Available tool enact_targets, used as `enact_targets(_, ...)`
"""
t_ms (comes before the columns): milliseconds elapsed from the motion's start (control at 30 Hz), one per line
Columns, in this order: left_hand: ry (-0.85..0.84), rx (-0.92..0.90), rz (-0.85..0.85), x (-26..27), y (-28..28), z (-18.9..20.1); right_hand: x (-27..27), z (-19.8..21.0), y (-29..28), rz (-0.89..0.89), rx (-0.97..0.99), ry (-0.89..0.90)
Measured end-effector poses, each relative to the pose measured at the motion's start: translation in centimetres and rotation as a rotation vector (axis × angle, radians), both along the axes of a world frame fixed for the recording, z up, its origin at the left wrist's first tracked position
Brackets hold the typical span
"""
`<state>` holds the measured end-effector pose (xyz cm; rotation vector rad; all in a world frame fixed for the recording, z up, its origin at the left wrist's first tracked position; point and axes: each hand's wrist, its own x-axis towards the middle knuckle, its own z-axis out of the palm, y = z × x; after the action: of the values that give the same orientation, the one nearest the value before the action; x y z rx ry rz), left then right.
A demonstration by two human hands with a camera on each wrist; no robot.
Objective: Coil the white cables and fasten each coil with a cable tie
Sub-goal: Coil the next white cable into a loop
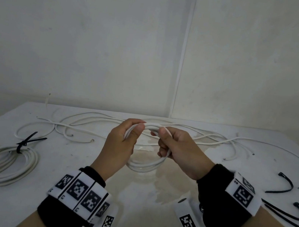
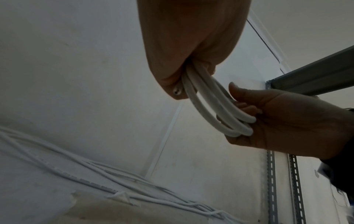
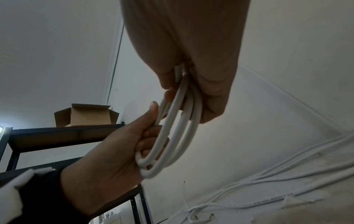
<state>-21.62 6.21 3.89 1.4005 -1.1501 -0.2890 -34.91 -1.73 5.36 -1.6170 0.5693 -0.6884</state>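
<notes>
head — left hand (image 1: 120, 144) and right hand (image 1: 179, 154) are both gripping the white cable coil (image 1: 145, 164) above the table (image 1: 8, 204), fingers curled tight | left wrist — fingers (image 2: 243, 109) of the right hand are wrapping the coil's loops (image 2: 220, 112) | right wrist — left thumb (image 3: 151, 115) is pressing the loops (image 3: 172, 136), fingers closed around them
</notes>
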Motion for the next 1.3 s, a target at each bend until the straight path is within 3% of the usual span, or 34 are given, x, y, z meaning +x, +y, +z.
enact_targets(200,0.014,0.042,-0.033,-0.6,0.1,-0.3,0.5,-0.2,-0.1,-0.096,-0.048,-0.007)
enact_targets(267,0.157,0.119,-0.105,-0.9,0.5,-0.1,0.6,-0.4,-0.3,-0.125,-0.1,0.002)
enact_targets(367,0.517,0.233,-0.179,-1.3,0.7,0.6,0.6,-0.5,-0.7,-0.141,-0.14,0.027)
enact_targets(467,0.647,0.232,-0.217,-1.6,0.8,1.1,0.7,-0.3,-0.7,-0.131,-0.172,0.036)
enact_targets(733,0.671,0.188,-0.108,-1.3,0.5,1.4,-0.4,0.1,-0.2,0.054,0.094,-0.066)
enact_targets(900,0.505,0.155,0.046,-2.0,0.0,1.4,-0.4,0.3,0.3,0.038,0.231,-0.12)
enact_targets(1033,0.442,0.171,0.029,-2.5,-0.4,1.1,-0.2,0.2,0.3,-0.087,0.082,-0.057)
enact_targets(1300,0.475,0.368,-0.247,-1.7,-0.2,0.7,-0.7,-0.4,-0.1,-0.186,-0.096,0.035)
